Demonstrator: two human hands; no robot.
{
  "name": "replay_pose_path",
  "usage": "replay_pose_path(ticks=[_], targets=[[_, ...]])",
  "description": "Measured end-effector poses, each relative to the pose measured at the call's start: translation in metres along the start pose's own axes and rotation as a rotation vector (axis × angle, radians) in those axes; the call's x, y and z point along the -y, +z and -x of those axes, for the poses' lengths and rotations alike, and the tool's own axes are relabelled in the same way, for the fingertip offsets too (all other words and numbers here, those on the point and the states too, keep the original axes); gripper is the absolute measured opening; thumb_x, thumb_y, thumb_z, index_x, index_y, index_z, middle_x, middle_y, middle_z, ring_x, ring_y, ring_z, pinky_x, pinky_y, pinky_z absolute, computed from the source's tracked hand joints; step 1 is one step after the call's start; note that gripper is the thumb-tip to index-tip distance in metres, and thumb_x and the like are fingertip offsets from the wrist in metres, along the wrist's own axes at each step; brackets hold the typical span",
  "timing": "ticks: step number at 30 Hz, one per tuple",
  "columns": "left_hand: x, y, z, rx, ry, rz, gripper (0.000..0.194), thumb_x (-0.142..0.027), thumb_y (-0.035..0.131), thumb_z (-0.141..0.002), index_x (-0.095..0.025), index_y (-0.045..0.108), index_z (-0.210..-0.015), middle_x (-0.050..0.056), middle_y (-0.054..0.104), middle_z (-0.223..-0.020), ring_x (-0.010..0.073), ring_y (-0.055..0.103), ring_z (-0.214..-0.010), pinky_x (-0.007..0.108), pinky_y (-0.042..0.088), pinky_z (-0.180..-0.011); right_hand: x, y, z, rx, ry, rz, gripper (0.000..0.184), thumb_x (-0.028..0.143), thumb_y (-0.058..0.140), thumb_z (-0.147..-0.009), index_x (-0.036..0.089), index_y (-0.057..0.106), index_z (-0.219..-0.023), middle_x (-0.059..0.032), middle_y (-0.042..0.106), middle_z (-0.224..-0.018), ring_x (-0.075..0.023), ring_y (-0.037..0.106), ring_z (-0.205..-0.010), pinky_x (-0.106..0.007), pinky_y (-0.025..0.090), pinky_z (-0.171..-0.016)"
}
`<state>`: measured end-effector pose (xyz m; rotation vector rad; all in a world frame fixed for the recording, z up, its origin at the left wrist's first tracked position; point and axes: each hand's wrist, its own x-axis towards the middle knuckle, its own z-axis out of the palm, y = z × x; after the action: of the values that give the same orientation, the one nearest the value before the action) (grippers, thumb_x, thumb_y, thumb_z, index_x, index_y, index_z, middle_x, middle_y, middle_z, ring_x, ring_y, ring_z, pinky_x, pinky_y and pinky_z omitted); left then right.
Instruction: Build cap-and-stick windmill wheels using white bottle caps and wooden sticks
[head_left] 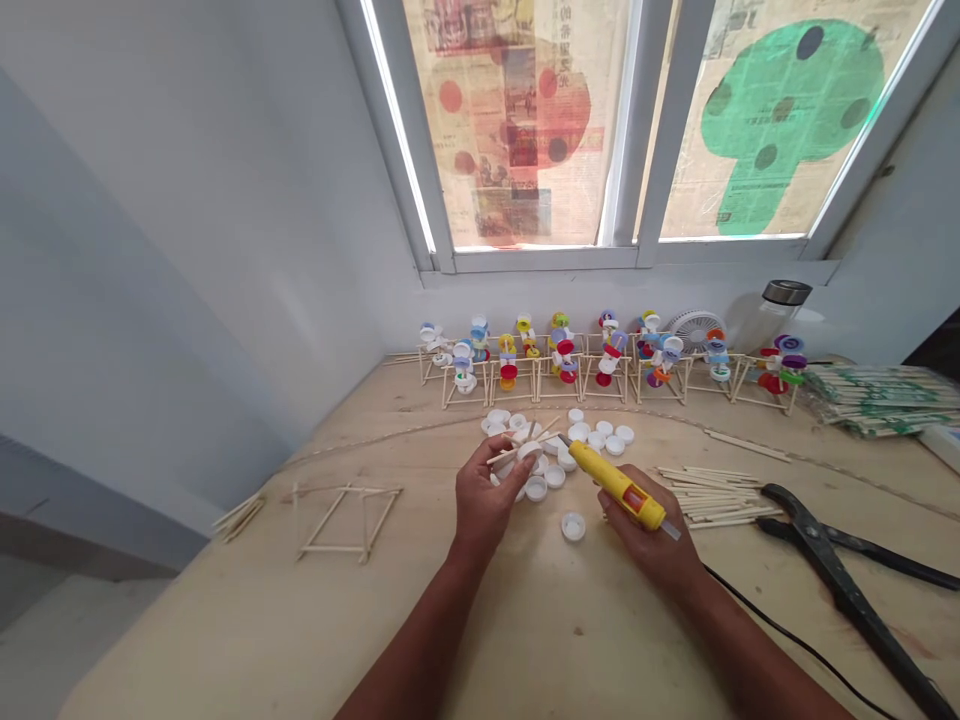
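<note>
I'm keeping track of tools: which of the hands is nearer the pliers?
Right. The right hand, around the glue gun, is left of the pliers; the left hand, holding a cap, is farther left.

Bare forearms [420, 635] stretched forward, left hand [486, 495] pinching, right hand [654, 535] curled in grip

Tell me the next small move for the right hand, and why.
Probably dab a little glue onto the wooden sticks and white bottle cap: the left hand holds them up, and the right hand grips the yellow glue gun, its nozzle pointed toward them and close by.
</note>
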<state>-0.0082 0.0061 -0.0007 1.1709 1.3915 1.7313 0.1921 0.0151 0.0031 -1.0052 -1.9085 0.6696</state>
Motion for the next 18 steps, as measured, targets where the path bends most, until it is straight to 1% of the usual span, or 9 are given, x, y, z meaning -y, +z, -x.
replay_pose_path(ticks=[3, 6, 10, 14, 18], targets=[[0.0009, -0.0017, 0.0, -0.017, 0.046, -0.064, 0.028, -0.034, 0.073, -0.066, -0.02, 0.063, -0.087, 0.003, 0.064, -0.089, 0.02, 0.06, -0.083, 0.028, 0.046, -0.075, -0.0007, 0.0022, 0.0009, -0.007, 0.021, 0.029, 0.014, 0.027, 0.051, -0.085, 0.022, 0.049, -0.072, 0.0014, 0.055, -0.066, -0.0149, 0.052, -0.061, -0.025, 0.039, -0.056], [0.0011, -0.0029, 0.0006, -0.024, 0.074, -0.114, 0.032, -0.034, 0.074, -0.066, -0.021, 0.065, -0.093, 0.005, 0.066, -0.098, 0.0236, 0.059, -0.095, 0.032, 0.045, -0.085, -0.0022, 0.0038, 0.0012, -0.028, 0.043, 0.068, 0.021, 0.029, 0.051, -0.085, 0.022, 0.043, -0.067, 0.0028, 0.05, -0.062, -0.014, 0.048, -0.057, -0.024, 0.037, -0.054], [0.002, -0.0031, 0.002, -0.006, 0.074, -0.154, 0.036, -0.034, 0.073, -0.067, -0.023, 0.064, -0.1, 0.005, 0.066, -0.101, 0.0229, 0.06, -0.093, 0.033, 0.044, -0.085, -0.0042, 0.005, 0.0009, -0.028, 0.037, 0.079, 0.024, 0.032, 0.049, -0.086, 0.023, 0.04, -0.066, 0.0032, 0.047, -0.06, -0.0134, 0.046, -0.055, -0.024, 0.036, -0.052], [0.0031, -0.0028, 0.0029, 0.011, 0.072, -0.145, 0.037, -0.034, 0.074, -0.066, -0.022, 0.065, -0.1, 0.005, 0.068, -0.098, 0.0233, 0.061, -0.093, 0.033, 0.045, -0.084, -0.0047, 0.0055, 0.0007, -0.03, 0.039, 0.066, 0.026, 0.035, 0.049, -0.085, 0.023, 0.039, -0.065, 0.0033, 0.047, -0.059, -0.0133, 0.045, -0.054, -0.024, 0.035, -0.051], [0.0012, -0.0022, 0.0037, 0.019, 0.089, -0.147, 0.036, -0.033, 0.074, -0.066, -0.022, 0.065, -0.1, 0.005, 0.068, -0.098, 0.0234, 0.061, -0.095, 0.033, 0.046, -0.084, -0.0032, 0.0051, 0.0016, -0.004, 0.069, 0.055, 0.026, 0.036, 0.05, -0.085, 0.023, 0.039, -0.065, 0.004, 0.044, -0.059, -0.0134, 0.044, -0.054, -0.024, 0.035, -0.051]])
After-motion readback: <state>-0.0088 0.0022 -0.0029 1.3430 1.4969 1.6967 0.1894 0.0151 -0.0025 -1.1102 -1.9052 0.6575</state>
